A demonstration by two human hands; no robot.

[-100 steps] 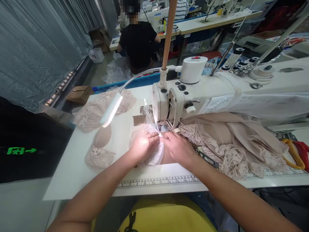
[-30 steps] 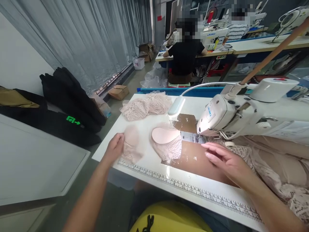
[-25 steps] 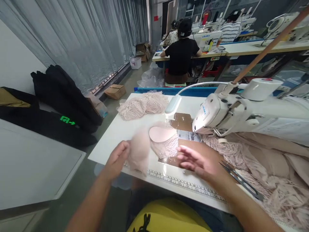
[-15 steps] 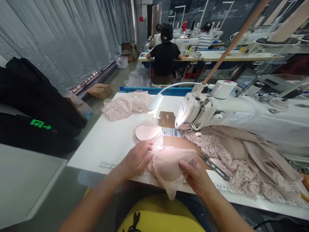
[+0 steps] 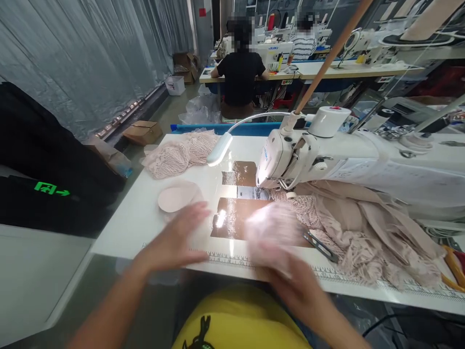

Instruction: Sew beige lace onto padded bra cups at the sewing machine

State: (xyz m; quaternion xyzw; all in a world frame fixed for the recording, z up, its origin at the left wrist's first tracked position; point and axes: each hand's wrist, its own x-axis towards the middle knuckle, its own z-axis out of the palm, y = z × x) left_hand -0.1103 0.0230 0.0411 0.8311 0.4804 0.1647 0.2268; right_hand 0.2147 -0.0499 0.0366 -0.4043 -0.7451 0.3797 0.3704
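Note:
My right hand (image 5: 296, 281) grips a pale pink lace bra cup (image 5: 272, 228), which is smeared by motion above the front of the table. To the left, my left hand (image 5: 174, 242) is open, thumb and fingers apart, holding nothing. Just beyond its fingers a smooth pink foam cup pad (image 5: 176, 198) lies on the white table (image 5: 145, 213). The white sewing machine (image 5: 278, 160) stands at the back right of my hands, its needle area lit. Thread snips (image 5: 321, 246) lie right of the bra cup.
A heap of pink lace and fabric (image 5: 348, 218) covers the table's right side. More lace pieces (image 5: 178, 155) lie at the back left, beside a bent lamp (image 5: 220, 149). A printed ruler (image 5: 232, 260) runs along the front edge. A co-worker (image 5: 240, 72) sits ahead.
My left hand has let go of the bra cup and moved left. My right hand keeps the cup, now turned and bunched. The foam pad now lies further left in view.

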